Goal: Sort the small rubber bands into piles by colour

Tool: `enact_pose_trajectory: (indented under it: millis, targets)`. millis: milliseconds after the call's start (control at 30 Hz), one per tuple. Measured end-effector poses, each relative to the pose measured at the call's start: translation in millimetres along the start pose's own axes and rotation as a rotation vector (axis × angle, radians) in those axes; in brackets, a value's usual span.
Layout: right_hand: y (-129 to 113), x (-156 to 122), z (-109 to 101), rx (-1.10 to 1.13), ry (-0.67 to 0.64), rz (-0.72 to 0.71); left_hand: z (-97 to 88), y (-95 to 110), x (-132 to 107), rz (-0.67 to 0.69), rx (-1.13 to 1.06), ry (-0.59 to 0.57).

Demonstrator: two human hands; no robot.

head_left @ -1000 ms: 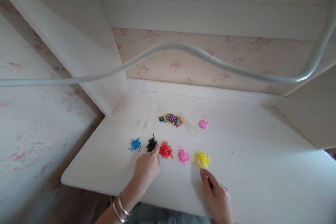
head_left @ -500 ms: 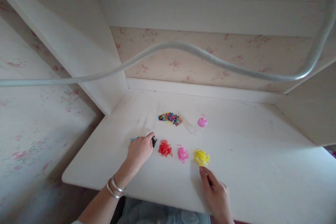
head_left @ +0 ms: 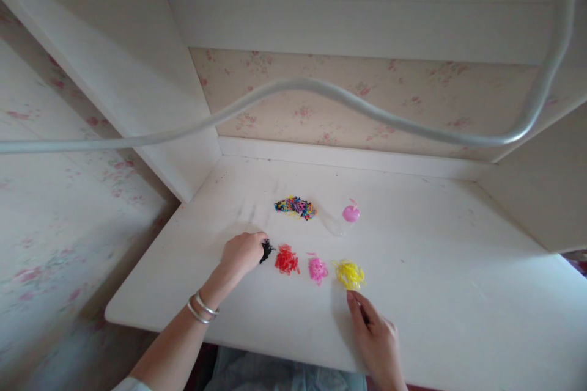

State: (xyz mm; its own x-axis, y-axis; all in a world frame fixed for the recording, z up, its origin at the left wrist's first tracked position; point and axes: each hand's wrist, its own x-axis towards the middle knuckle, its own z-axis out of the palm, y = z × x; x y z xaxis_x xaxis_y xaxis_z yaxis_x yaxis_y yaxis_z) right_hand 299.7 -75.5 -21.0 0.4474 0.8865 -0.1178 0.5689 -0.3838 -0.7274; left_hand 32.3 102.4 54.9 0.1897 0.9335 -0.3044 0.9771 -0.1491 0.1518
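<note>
My left hand [head_left: 243, 252] is closed, its fingers curled down at the left edge of a small pile of black rubber bands [head_left: 266, 250]. Whatever lies in or under those fingers is hidden. To the right of the black pile are a red pile [head_left: 287, 260], a pink pile [head_left: 317, 269] and a yellow pile [head_left: 350, 274] of small bands. At the near edge of the yellow bands, my right hand [head_left: 376, 333] has thumb and forefinger pinched together. I cannot make out what is between them.
Behind the row lies a heap of mixed coloured bands [head_left: 296, 208], apparently in a clear container [head_left: 334, 225]. A pink rounded piece [head_left: 351, 212] stands to its right. A grey-white tube [head_left: 302, 84] crosses above the white desk [head_left: 458, 269].
My left hand's fingers have curled down beside the black pile, and the blue bands seen at its far side are now hidden. My right hand keeps its pinch by the yellow pile.
</note>
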Motion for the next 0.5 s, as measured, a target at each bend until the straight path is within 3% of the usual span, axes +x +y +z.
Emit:
enact_pose_trajectory:
  millis: [167,267,367,500]
  targets:
    - [-2.1,-0.5,-0.5,-0.006,0.001,-0.009,-5.8,-3.2,-18.2,-0.048,0.014,0.108]
    - [-4.2,-0.6,-2.2,0.001,0.013,0.008,-0.1,-7.8,-36.6,-0.066,-0.032,0.172]
    - [-12.8,0.2,-6.5,0.01,-0.004,0.022,18.6,-12.4,-59.7,-0.012,-0.18,0.228]
    - [-44.4,8.4,-9.9,-0.036,-0.106,-0.127,55.5,-16.8,-86.5,0.049,-0.316,0.195]
